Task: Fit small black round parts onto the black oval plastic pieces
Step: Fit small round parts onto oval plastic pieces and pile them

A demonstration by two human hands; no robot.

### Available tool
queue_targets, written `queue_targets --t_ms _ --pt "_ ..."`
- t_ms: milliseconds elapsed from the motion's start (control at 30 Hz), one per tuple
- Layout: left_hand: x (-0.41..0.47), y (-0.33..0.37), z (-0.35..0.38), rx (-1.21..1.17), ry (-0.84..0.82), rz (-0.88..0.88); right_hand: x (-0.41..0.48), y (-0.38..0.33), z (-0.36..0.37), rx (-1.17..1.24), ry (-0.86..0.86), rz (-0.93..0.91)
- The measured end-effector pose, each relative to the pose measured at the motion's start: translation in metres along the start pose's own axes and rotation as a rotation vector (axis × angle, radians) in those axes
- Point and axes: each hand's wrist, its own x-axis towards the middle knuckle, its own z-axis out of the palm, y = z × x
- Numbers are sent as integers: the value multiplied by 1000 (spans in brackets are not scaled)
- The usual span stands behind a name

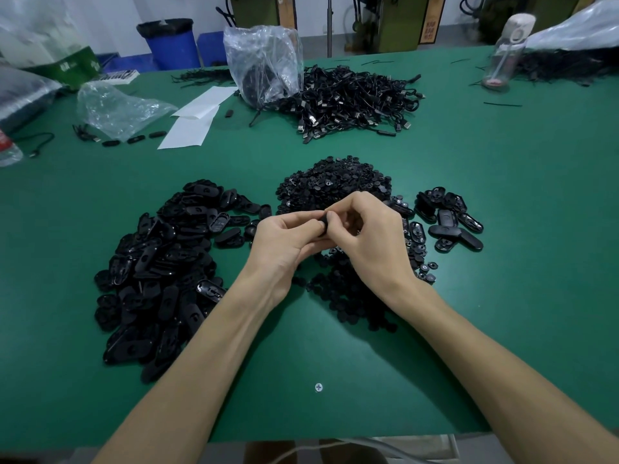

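Head view. Logged just over the near side of the heap of round parts (335, 185): one oval piece (322, 225), mostly hidden, long axis apparently left to right. Clamped at its left end by the left hand (284, 241), fingers (303, 225) curled; pinched at its right end by the right hand (366, 236), fingers together. Could not make out any round part on it. Judged both hands equally near. Noted left of the heap: pile of oval pieces (160, 272). Right of the heap: smaller group of ovals (449, 222). Nearer than the heap: bare bench (335, 356), open room.
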Motion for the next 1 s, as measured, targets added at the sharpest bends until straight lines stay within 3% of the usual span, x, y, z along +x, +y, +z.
queue_targets --t_ms 400,600,1000 --pt "0 -5 -2 40 -20 54 -2 -5 0 38 6 40" --pt "2 0 -9 -58 -115 38 2 -5 -3 122 52 82" --pt "3 -1 -7 14 -77 57 1 -3 -6 150 29 109"
